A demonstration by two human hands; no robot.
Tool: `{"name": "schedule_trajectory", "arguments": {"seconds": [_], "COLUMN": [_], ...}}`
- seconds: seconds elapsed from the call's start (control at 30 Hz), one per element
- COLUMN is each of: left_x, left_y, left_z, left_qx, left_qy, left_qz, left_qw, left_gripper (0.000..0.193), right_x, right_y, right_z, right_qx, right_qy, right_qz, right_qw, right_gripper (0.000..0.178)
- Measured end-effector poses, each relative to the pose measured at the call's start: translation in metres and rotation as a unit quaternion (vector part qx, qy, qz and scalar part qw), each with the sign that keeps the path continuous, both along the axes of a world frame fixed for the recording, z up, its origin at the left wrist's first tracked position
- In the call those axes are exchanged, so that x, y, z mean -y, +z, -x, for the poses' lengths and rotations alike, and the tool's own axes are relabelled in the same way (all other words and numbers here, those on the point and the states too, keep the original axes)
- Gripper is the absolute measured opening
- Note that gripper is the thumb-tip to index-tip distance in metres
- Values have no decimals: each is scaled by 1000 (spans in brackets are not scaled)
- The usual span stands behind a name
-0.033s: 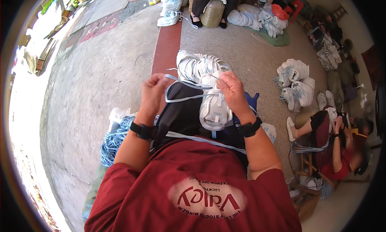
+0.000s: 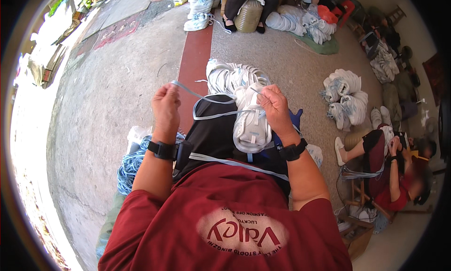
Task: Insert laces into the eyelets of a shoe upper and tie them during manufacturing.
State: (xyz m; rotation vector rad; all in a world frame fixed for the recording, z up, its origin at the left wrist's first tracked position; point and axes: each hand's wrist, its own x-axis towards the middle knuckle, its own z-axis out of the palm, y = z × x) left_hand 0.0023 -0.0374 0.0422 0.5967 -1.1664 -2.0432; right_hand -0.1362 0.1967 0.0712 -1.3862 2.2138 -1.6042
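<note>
A white sneaker rests on my lap, its toe toward me. My left hand is raised to the left of it, fingers pinched on the end of a pale blue shoelace. From there the lace runs to the sneaker and bends in a loose loop above my dark-clothed leg. My right hand is closed at the sneaker's upper right side. A thin grey piece sticks out from its fingertips; what it is, I cannot tell. Beyond the sneaker lies a row of white shoes packed together.
Blue laces lie heaped at my left. More laces stretch across my waist. Bundled white shoes sit on the floor to the right. A seated person works at the far right; another's legs show at the top.
My left hand has moved left and a little away from the sneaker, drawing the lace end with it. My right hand has stayed close to the sneaker, shifting only slightly.
</note>
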Motion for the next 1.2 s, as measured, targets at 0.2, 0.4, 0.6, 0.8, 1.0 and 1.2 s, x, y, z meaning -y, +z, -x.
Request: {"name": "schedule_trajectory", "arguments": {"seconds": [0.2,0.4,0.6,0.8,1.0,1.2], "left_x": [-31,-93,-95,-105,-116,-110], "left_y": [-13,-36,-86,-72,-68,-58], "left_z": [5,63,110,108,104,104], "left_qx": [-7,238,252,316,324,330], "left_qy": [-119,-354,-279,-212,-180,-222], "left_qz": [-216,-63,163,355,457,485], "left_qw": [969,902,912,854,809,779], "left_gripper": [10,13,15,17,16,16], "right_x": [-20,-15,-11,-15,-13,-15], "right_y": [-50,-76,-88,-89,-87,-97], "right_z": [-6,-3,0,-2,-6,-3], "right_qx": [-178,-153,-84,-102,-130,-137], "right_qy": [-71,-193,-217,-229,-237,-252], "right_qz": [-177,-206,-115,-109,-131,-106], "right_qw": [965,947,966,962,954,952], "right_gripper": [12,12,14,13,12,8]}}
